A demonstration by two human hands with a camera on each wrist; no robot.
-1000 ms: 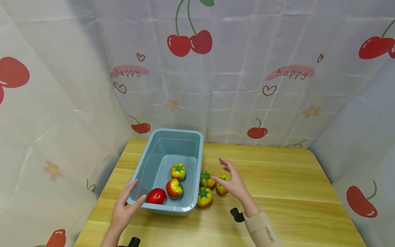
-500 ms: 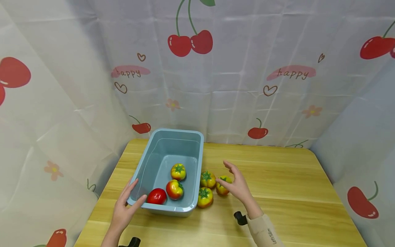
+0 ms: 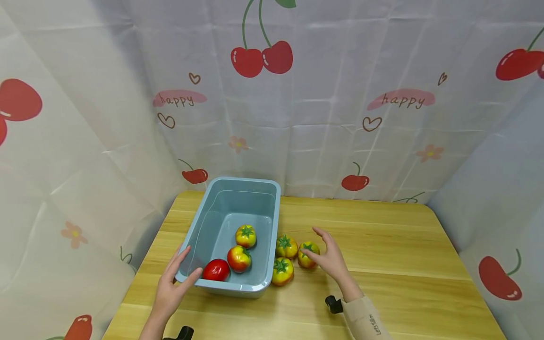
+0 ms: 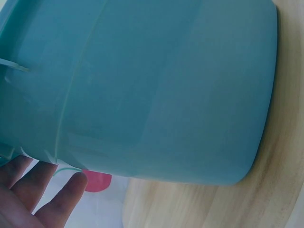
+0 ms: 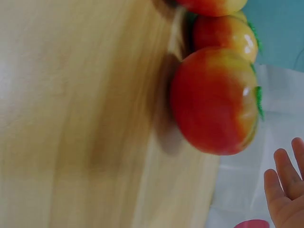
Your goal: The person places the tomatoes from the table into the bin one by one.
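Observation:
My left hand point(image 3: 169, 287) rests at the near left corner of a blue-grey plastic bin point(image 3: 275, 226), fingers along its left side and thumb over the front rim. In the left wrist view, extended fingers touch the outside of the bin point(image 4: 166, 95). Inside the bin lie a red toy tomato point(image 3: 216, 270) and two red-yellow toy tomatoes point(image 3: 240, 259) with green leaf tops. Over the rightmost toy tomato point(image 3: 307, 260) outside the bin, my right hand point(image 3: 333, 260) is spread with nothing in it. The right wrist view shows that tomato point(image 5: 213, 102) apart from the right fingers point(image 5: 285, 168).
Two more yellow-red toy tomatoes point(image 3: 282, 272) sit between the bin's right wall and the tomato by my right hand. All stand on a wooden table point(image 3: 403, 255). White cherry-print sheets point(image 3: 314, 104) enclose the table at the back and sides.
My right hand has moved right and slightly toward me, from above the middle tomatoes to the rightmost one. One tomato in the bin has shifted slightly left. The left hand has stayed put.

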